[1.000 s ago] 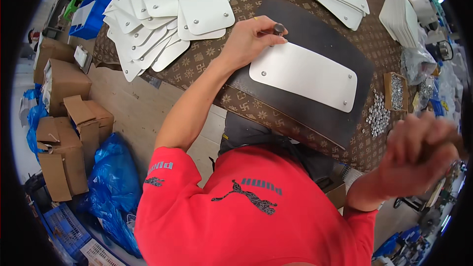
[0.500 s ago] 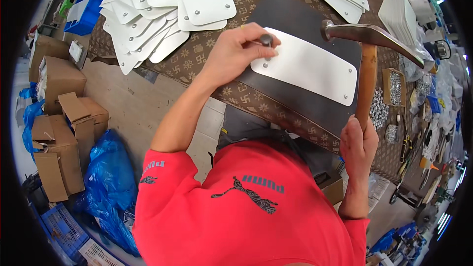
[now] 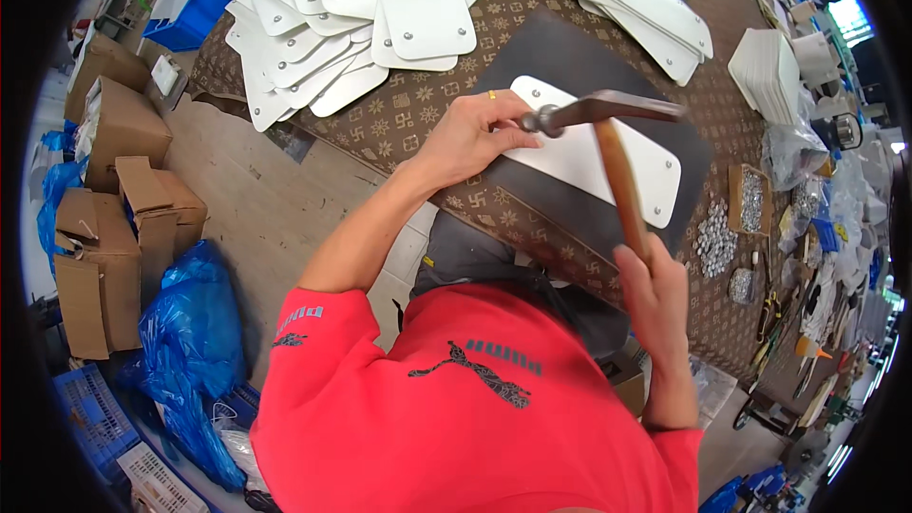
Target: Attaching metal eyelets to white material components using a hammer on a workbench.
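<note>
My left hand (image 3: 472, 138) pinches a short metal punch (image 3: 525, 122) over the left end of a curved white panel (image 3: 575, 152). Close above that end is the head of a hammer (image 3: 622, 106), its round face at the punch's top; I cannot tell whether they touch. My right hand (image 3: 654, 296) is wrapped round the hammer's wooden handle. Metal rivets show at the panel's visible corners; the punch's lower end is hidden by my fingers. Beneath the panel lies a dark rectangular mat (image 3: 560, 49) at the table's near edge.
Stacked white panels with rivets (image 3: 423, 0) cover the table's far left, with another pile (image 3: 641, 0) at far right. Right of the mat are loose rivets (image 3: 715, 239) and an open box of small metal parts (image 3: 751, 198). Cardboard boxes (image 3: 103, 271) and a blue bag (image 3: 195, 323) stand left.
The hammer has swung left and down from the mat's right side to the punch. My right hand has moved left with it. My left hand keeps its pinch on the punch.
</note>
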`<act>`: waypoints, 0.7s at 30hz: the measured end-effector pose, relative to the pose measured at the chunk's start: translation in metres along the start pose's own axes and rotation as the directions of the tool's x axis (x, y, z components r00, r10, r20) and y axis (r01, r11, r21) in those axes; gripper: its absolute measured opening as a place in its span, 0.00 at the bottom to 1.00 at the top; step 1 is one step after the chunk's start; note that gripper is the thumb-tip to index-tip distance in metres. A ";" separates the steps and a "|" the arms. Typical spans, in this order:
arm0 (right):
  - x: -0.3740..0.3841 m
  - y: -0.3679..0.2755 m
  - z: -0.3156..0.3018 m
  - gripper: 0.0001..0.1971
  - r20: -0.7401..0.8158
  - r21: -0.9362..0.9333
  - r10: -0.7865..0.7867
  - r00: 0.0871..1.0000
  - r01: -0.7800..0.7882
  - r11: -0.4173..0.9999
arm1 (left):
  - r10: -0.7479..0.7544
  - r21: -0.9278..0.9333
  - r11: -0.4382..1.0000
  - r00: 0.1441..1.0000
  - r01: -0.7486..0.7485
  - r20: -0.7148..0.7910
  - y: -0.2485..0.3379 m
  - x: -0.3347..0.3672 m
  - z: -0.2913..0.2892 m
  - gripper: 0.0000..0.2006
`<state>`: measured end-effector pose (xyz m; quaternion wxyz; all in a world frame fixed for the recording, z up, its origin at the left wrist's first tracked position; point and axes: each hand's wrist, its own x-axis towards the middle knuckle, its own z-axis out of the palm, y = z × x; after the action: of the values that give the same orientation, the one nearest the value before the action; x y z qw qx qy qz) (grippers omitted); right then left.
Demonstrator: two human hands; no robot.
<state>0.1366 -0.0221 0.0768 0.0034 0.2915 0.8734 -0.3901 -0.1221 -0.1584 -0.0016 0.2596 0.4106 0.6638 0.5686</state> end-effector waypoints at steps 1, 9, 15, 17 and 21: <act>-0.009 0.000 -0.005 0.09 -0.070 0.142 0.018 0.997 -0.008 0.990 | -0.006 -0.023 1.000 1.000 0.006 0.008 0.000 0.002 0.002 0.09; -0.046 0.002 -0.053 0.12 -0.480 0.665 0.289 0.828 0.128 0.736 | 0.167 -0.282 0.950 0.980 -0.132 0.105 0.032 0.094 0.099 0.09; -0.073 0.031 -0.068 0.10 -0.535 0.725 0.353 0.767 0.203 0.658 | 0.144 -0.262 0.962 0.953 -0.073 0.265 0.011 0.138 0.172 0.09; -0.072 0.031 -0.071 0.12 -0.577 0.714 0.401 0.711 0.200 0.672 | 0.113 -0.198 0.979 0.948 -0.054 0.298 0.006 0.138 0.178 0.08; -0.071 0.026 -0.099 0.15 -0.713 0.655 0.311 0.629 0.436 0.617 | 0.120 -0.166 0.984 0.946 -0.072 0.301 0.010 0.140 0.182 0.09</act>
<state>0.2311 0.0234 0.1448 -0.5144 0.3647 0.5333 -0.5639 -0.0452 0.0579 -0.0148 0.3633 0.5056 0.5485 0.5581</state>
